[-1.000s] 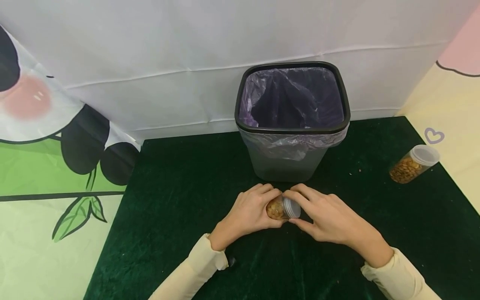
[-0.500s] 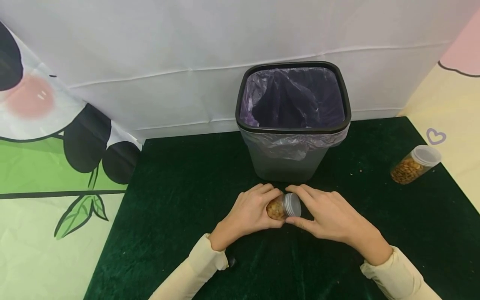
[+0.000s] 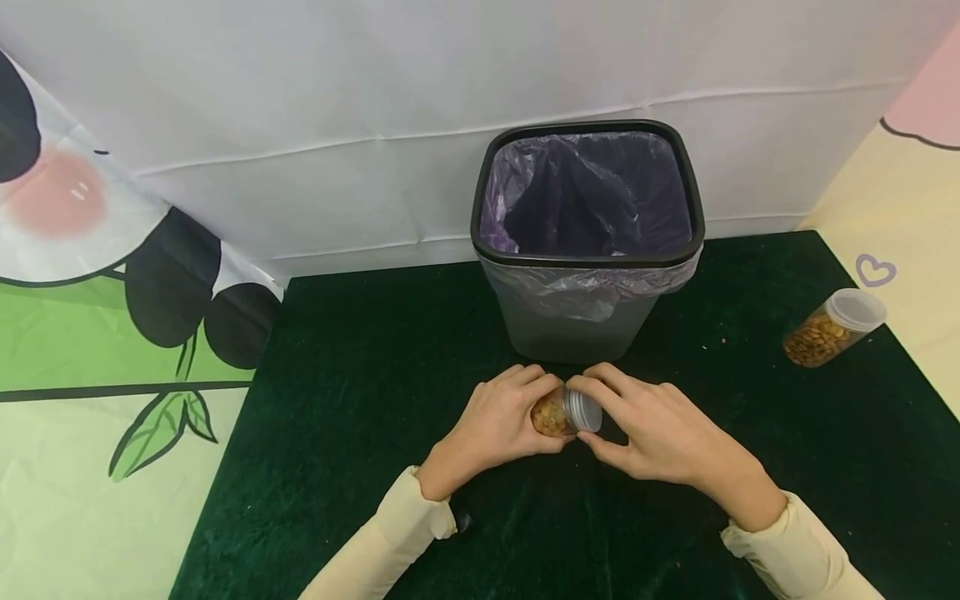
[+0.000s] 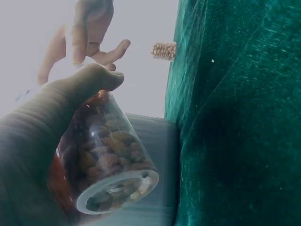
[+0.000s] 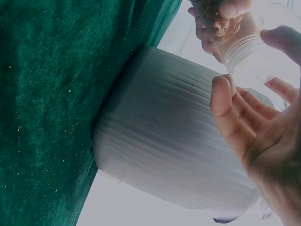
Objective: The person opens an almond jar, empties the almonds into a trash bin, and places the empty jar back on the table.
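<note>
A clear plastic jar (image 3: 550,417) of brown nuts lies tilted between the two hands, its whitish screw lid (image 3: 589,412) pointing right. My left hand (image 3: 501,423) grips the jar's body, thumb and fingers wrapped round it; the jar's clear base (image 4: 117,192) shows in the left wrist view. With thumb and fingertips on opposite sides, my right hand (image 3: 663,429) holds the lid's edge. Threaded rings (image 5: 242,47) show at the jar's neck in the right wrist view. Part of the jar is hidden behind the left fingers.
A grey bin (image 3: 577,333) with a black rim and a thin plastic liner stands just beyond the hands. A second lidded jar (image 3: 821,333) of nuts stands near the right edge of the dark green cloth (image 3: 360,400). Behind hangs a white sheet (image 3: 337,108).
The right fingers shifted round the lid half a second ago and now sit about where they were one second ago. The left hand and jar have hardly moved.
</note>
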Tool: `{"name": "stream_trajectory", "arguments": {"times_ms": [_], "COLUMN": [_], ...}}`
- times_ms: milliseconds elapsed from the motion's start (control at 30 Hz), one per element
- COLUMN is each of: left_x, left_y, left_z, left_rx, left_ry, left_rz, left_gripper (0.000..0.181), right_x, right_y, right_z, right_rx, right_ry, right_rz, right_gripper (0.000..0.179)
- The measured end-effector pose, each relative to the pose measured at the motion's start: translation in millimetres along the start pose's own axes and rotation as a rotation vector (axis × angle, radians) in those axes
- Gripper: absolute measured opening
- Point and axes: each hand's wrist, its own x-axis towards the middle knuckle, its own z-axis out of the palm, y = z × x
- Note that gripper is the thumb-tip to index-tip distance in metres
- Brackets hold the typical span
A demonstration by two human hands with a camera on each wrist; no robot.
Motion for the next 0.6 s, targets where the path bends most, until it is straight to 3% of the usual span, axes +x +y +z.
{"name": "stream_trajectory", "arguments": {"times_ms": [233, 400, 600], "left_x": [-0.3, 0.2, 0.5], "left_y": [0.0, 0.2, 1.2], "left_z": [-1.2, -1.2, -1.8], "left_rx": [-0.004, 0.004, -0.017], "left_ry": [0.005, 0.010, -0.005], "left_rz": [0.001, 0.007, 0.001], "left_gripper": [0.053, 0.053, 0.054], "right_x": [-1.5, -3.0, -4.0], "right_y": [0.2, 0.8, 1.1], "right_z": [-1.6, -2.6, -2.9], "right_rx": [-0.021, -0.058, -0.055], "right_ry": [-0.007, 0.004, 0.000], "right_rz": [-0.012, 0.037, 0.100], "right_gripper": [0.068, 0.081, 0.066]}}
